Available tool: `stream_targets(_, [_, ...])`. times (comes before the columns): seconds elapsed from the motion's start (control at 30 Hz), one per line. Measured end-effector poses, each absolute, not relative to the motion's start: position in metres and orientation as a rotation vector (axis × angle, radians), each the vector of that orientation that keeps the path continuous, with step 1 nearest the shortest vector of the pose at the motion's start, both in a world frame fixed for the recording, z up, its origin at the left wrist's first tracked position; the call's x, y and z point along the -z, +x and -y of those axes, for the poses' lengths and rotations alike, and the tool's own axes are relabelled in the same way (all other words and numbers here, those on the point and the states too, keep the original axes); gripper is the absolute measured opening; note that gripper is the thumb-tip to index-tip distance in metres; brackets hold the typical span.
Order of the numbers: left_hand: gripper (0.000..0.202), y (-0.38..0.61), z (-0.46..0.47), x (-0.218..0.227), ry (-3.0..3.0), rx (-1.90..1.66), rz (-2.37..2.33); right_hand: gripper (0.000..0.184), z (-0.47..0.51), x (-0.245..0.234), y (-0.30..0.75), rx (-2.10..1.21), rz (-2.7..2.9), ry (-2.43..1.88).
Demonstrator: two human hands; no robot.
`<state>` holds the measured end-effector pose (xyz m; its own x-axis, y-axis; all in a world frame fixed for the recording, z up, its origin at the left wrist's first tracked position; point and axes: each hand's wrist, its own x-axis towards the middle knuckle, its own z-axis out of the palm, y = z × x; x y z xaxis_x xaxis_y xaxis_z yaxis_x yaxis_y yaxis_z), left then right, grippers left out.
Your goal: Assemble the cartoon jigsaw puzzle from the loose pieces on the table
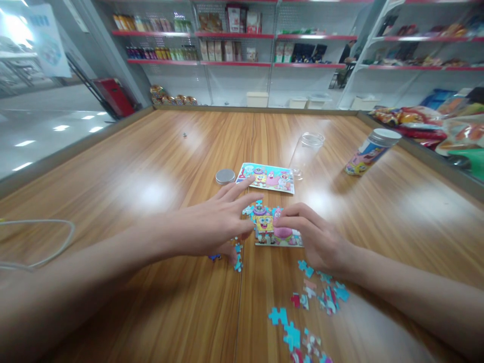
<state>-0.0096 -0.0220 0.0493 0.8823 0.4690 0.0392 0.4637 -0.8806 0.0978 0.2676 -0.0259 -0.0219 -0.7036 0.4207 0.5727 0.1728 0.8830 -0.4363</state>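
A partly joined cartoon jigsaw (269, 228) lies flat on the wooden table (151, 191) in front of me. My left hand (212, 224) hovers at its left edge with fingers spread, and its lower fingers touch a few loose blue pieces (237, 258). My right hand (315, 237) rests on the right side of the jigsaw, fingertips pressing on a pink part. Just beyond lies the printed reference picture (266, 177). Several loose pieces (321, 297) are scattered near my right wrist, and more pieces (293, 335) lie closer to me.
A round metal lid (225, 176) lies left of the picture, and an empty clear tube (307, 151) lies on its side to the right. A second capped puzzle tube (370, 151) stands tilted further right beside piled snack bags (434, 126). A white cable (41, 242) loops at the left.
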Motion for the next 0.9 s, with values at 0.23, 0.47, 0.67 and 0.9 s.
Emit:
stream_targets(0.23, [0.022, -0.0117, 0.0176, -0.0504, 2.910, -0.011, -0.505, 0.059, 0.0276, 0.0173, 0.2679, -0.390, 2.446, -0.494])
stream_targets(0.47, [0.009, -0.0103, 0.0169, -0.0461, 2.872, -0.020, -0.581, 0.054, 0.0294, 0.0138, 0.2665, -0.372, 2.475, -0.520])
stream_targets(0.67, [0.053, -0.0141, 0.0107, -0.0449, 2.877, -0.038, -0.621, 0.055, 0.0292, 0.0123, 0.2660, -0.385, 2.495, -0.524])
stream_targets(0.9, [0.032, -0.0151, 0.0118, -0.0435, 2.853, 0.035, -0.621, 0.057, 0.0292, 0.0139, 0.2675, -0.395, 2.505, -0.547])
